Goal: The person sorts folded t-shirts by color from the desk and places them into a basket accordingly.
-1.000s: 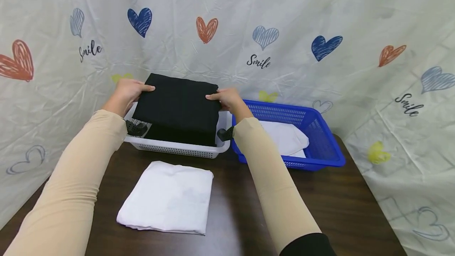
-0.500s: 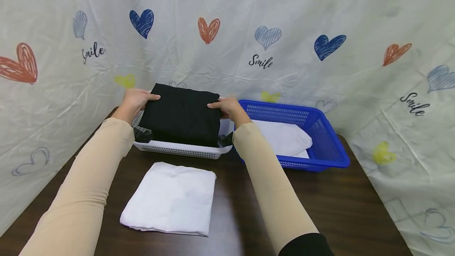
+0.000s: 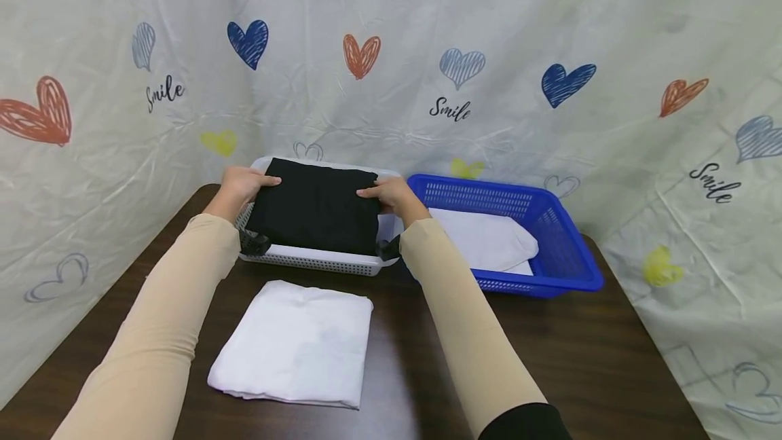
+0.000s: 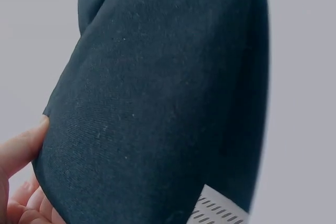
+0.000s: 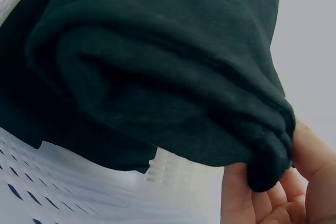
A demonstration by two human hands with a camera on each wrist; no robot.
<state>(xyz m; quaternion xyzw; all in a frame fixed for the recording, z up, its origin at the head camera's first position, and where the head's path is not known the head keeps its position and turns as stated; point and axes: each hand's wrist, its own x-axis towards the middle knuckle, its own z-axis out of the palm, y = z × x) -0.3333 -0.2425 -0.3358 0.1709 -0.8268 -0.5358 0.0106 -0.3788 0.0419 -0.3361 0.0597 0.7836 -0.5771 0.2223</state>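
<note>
A folded black garment (image 3: 318, 206) spans both hands over the white perforated basket (image 3: 318, 260). My left hand (image 3: 239, 190) pinches its left edge, thumb on top and fingers beneath. On the opposite edge my right hand (image 3: 394, 194) grips the fabric the same way. In the right wrist view the garment (image 5: 157, 77) shows its rolled, layered side, with more dark cloth below it inside the basket. The left wrist view shows the cloth (image 4: 152, 87) with the thumb at its edge and a bit of the basket wall (image 4: 218, 208) below.
A blue basket (image 3: 568, 243) holding folded white cloth (image 3: 482, 240) stands right of the white one. In front, a folded white cloth (image 3: 296, 345) lies on the dark wooden table (image 3: 611, 372). A heart-printed curtain (image 3: 391, 5) hangs right behind the baskets.
Both hands have lowered the black garment into the white basket, and it now lies flatter with the basket's back rim showing behind it. The white cloth and blue basket stay put.
</note>
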